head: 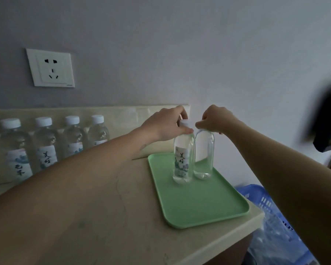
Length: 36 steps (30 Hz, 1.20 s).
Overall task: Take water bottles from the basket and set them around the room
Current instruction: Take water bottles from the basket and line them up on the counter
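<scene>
My left hand (pixel 166 123) gripped the labelled bottle (pixel 182 159) by its cap; my right hand (pixel 215 119) pinched the neighbouring bottle (pixel 203 155) on the green tray (pixel 199 203).

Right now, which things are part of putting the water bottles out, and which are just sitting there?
Part of the job: left hand, right hand, two bottles on the tray, green tray, blue basket.

Just there: four bottles by the wall, wall socket.
</scene>
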{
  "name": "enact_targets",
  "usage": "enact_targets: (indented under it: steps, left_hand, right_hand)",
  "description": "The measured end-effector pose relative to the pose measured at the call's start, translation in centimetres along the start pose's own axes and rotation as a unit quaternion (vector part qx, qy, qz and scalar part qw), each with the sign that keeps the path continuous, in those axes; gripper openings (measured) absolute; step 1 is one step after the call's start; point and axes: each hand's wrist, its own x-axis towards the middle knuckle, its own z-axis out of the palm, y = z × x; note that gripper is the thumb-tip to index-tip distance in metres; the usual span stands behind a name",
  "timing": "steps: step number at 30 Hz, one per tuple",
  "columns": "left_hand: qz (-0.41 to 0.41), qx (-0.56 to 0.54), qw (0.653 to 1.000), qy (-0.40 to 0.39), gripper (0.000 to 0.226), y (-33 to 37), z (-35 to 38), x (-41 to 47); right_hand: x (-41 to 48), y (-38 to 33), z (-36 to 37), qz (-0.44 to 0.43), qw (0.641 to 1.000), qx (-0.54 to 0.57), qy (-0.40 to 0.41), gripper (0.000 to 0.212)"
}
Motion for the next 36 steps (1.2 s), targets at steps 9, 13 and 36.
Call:
enact_targets:
  steps: [9,13,36]
  left_hand:
    - [-0.057,0.041,0.995,0.071,0.037,-3.9,-7.5,-3.0]
    - [-0.087,0.083,0.99,0.072,0.039,-6.3,-10.8,-6.0]
    - [-0.251,0.214,0.943,0.043,0.027,-16.2,-23.1,-21.0]
  right_hand:
    - [0.0,-7.1,-2.8,-0.096,0.992,0.08,0.013,0.03]
    - [-0.6,-11.8,-3.6,-0.164,0.979,0.11,-0.052,0.021]
    - [-6.9,-31.9,0.5,-0.444,0.867,0.03,-0.226,0.012]
